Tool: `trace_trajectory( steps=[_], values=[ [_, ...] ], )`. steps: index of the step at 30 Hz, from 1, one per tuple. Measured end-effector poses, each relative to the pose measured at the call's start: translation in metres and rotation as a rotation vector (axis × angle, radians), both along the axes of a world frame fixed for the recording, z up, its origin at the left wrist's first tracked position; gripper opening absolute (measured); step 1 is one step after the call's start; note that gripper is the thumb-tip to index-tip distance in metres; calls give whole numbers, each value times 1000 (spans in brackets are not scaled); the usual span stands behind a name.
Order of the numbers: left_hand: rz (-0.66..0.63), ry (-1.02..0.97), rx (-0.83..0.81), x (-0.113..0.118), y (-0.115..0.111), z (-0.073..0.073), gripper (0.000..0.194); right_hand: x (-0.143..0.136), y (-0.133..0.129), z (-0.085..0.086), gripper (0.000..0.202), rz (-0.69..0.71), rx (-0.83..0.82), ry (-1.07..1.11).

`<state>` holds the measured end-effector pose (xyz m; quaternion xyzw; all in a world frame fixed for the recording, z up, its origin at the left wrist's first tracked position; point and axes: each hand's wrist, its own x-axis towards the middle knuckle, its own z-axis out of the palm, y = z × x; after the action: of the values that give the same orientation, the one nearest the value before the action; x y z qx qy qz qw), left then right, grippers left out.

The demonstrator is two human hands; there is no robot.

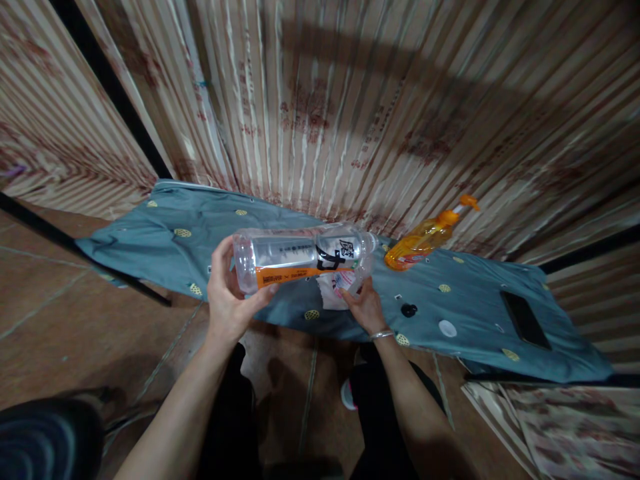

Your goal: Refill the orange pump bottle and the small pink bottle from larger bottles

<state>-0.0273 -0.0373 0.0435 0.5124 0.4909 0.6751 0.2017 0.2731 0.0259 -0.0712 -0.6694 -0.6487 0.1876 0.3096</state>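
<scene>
My left hand [230, 293] is wrapped round the base end of a large clear plastic bottle [285, 253] with an orange and silver label and black characters. The bottle lies nearly level above the cloth, its uncapped-looking neck pointing right. Below that neck my right hand [367, 307], with a bangle at the wrist, is closed on a small clear container [354, 285]; its exact shape is partly hidden by fingers and the bottle. Beside it, a white piece with pink print [333, 293] shows under the bottle; I cannot tell whether it is held.
On the blue-green cloth [280, 320] stands an orange pump bottle [420, 243] at the back. Further right are a small black cap [409, 311], a round whitish lid [447, 328] and a dark phone [525, 319]. A patterned curtain [320, 120] hangs close behind; dark poles [115, 87] flank the surface.
</scene>
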Motion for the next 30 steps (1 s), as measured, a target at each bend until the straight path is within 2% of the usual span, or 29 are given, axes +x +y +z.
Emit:
trace_trajectory(
  steps=[4, 10, 15, 30],
  values=[
    [-2, 1, -6, 0, 0, -1, 101, -4, -1, 9, 56, -47, -110, 22],
    [4, -7, 7, 1, 1, -2, 100, -3, -2, 12, 53, -15, -55, 64],
    [9, -1, 0, 0, 1, -2, 100, -4, -2, 12, 50, -43, -93, 59],
    [-5, -14, -4, 0, 1, -3, 102, -3, -2, 9, 52, -32, -74, 79]
  ],
)
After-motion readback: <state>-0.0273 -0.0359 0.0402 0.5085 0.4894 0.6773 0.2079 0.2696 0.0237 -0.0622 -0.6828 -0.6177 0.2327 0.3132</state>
